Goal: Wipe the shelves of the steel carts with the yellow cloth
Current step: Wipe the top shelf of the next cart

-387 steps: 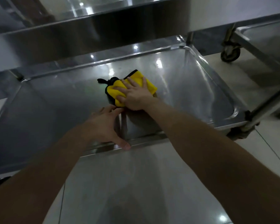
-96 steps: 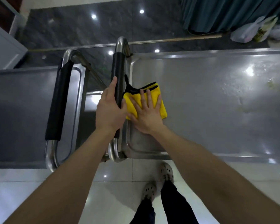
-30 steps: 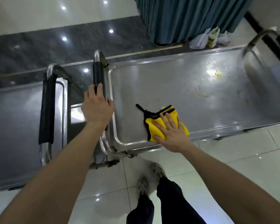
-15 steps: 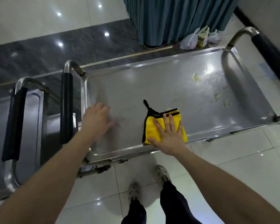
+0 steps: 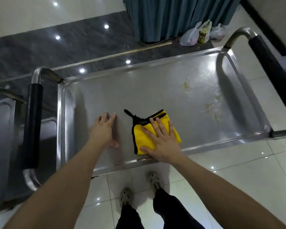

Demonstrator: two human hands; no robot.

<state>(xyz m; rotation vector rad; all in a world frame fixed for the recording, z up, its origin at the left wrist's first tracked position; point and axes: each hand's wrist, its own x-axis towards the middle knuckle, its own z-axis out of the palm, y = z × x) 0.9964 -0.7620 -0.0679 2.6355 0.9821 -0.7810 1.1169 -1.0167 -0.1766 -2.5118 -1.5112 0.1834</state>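
The folded yellow cloth [image 5: 142, 139], edged in black with a black loop, lies on the top shelf [image 5: 155, 95] of a steel cart, near its front rim. My right hand [image 5: 162, 142] presses flat on the cloth with straight, spread fingers. To the left of it, my left hand [image 5: 104, 129] rests open on the bare steel, fingers spread. Yellowish smears and wet marks [image 5: 211, 106] spot the shelf's right part.
The cart has black-padded handles at its left end [image 5: 32, 124] and right end [image 5: 271, 70]. A second steel cart [image 5: 0, 146] stands against its left end. Plastic bags [image 5: 198, 33] and a teal curtain [image 5: 172, 15] lie beyond. My feet [image 5: 139, 190] stand on white tiles.
My left hand left the cart's left handle and came down flat on the shelf. My right hand slid the cloth rightwards along the front of the shelf.
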